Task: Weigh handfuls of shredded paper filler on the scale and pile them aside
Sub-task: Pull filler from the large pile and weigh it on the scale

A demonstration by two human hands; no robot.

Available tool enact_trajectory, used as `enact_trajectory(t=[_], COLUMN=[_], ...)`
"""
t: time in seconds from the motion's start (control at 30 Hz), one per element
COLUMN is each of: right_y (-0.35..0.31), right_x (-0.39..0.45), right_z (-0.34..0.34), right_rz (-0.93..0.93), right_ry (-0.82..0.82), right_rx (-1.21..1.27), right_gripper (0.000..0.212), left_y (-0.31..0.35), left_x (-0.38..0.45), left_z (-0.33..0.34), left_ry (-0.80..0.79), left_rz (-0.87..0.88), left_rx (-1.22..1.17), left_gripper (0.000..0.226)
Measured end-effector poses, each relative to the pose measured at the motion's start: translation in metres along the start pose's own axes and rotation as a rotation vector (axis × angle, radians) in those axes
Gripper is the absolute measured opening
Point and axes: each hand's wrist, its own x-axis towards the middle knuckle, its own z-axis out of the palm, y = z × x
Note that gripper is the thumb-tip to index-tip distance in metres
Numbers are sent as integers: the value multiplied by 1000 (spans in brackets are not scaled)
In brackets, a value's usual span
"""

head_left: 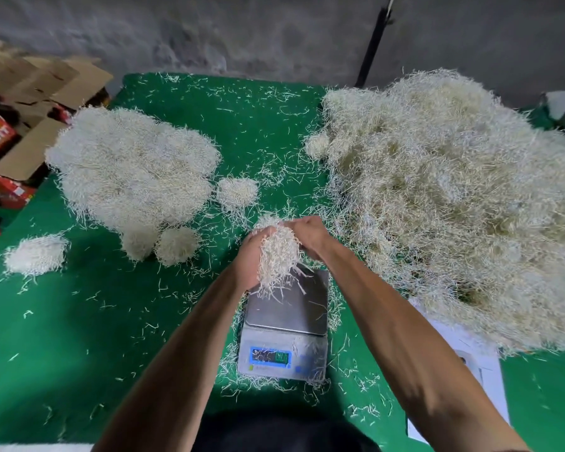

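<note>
At the centre of the frame, just above the far edge of the scale [286,321], my left hand [250,256] cups a handful of shredded paper filler [278,252] from below and the side, fingers curled round it, while my right hand [309,234] closes on the top of the same clump; both grips are clamped on it so that the loose strands stay bunched rather than scattering. A few strands trail down onto the steel pan, which otherwise looks nearly bare, so I judge this handful is either about to be set down for weighing or has just been gathered off; I cannot tell which. The display [269,356] at the near side is lit but too blurred to read. The big supply heap [454,203] sits at the right of the frame, close to my right arm for easy grabbing. The weighed piles [134,168] lie apart at the upper left, with small separate tufts beside them, keeping finished portions clear of the stock. Stray shreds litter the green surface [79,337], and cardboard boxes [30,102] stand beyond its left edge.
</note>
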Motion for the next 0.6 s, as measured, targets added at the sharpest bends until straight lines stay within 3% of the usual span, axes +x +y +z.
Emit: enact_trajectory(t=[0.07,0.2,0.37,0.6], right_y=[-10,-17,-16,-3], right_x=[6,15,22,34], right_z=[0,4,8,-50], right_rz=[5,27,41,135], right_ry=[23,68,152,350], right_rx=[-30,6,103,267], right_gripper=[27,38,35,13], left_y=[9,15,10,-10], left_x=[8,11,7,2], left_z=[2,-3,3,4], left_ry=[53,60,78,12], left_rz=[-22,-2,8,74], left_rx=[11,85,120,185], left_gripper=[77,92,113,97])
